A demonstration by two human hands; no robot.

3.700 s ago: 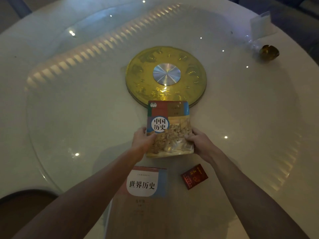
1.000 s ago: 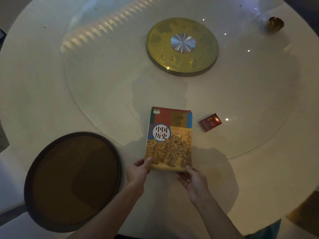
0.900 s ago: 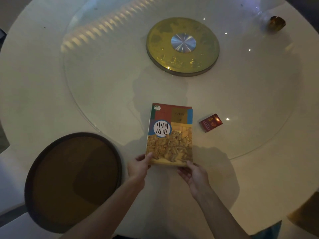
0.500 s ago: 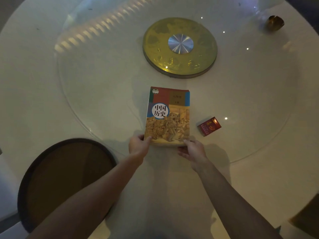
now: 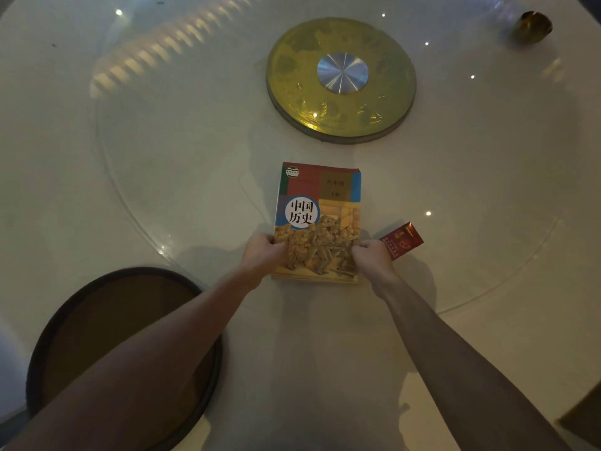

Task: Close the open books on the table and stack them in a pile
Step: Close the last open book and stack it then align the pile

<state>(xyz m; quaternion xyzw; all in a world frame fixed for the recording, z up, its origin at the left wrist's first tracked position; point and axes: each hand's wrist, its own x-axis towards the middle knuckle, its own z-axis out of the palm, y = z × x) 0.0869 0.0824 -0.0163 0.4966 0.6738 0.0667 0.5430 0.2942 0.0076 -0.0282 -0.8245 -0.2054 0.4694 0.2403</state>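
A closed history textbook [image 5: 320, 209] with a colourful cover lies on top of a pile of books on the glass turntable. Page edges of at least one more book show beneath it along the near edge; how many lie under it I cannot tell. My left hand [image 5: 263, 253] grips the pile's near left side, thumb on the cover. My right hand [image 5: 372, 257] grips the near right side in the same way. No open book is in view.
A small red packet [image 5: 405, 239] lies just right of my right hand. A gold disc with a silver hub [image 5: 341, 79] sits at the turntable's centre. A round dark stool seat [image 5: 107, 323] is at lower left. A small brass object [image 5: 533, 26] is far right.
The pile has slid away from me across the glass, toward the gold disc. My hands moved from the book's near edge to its two sides.
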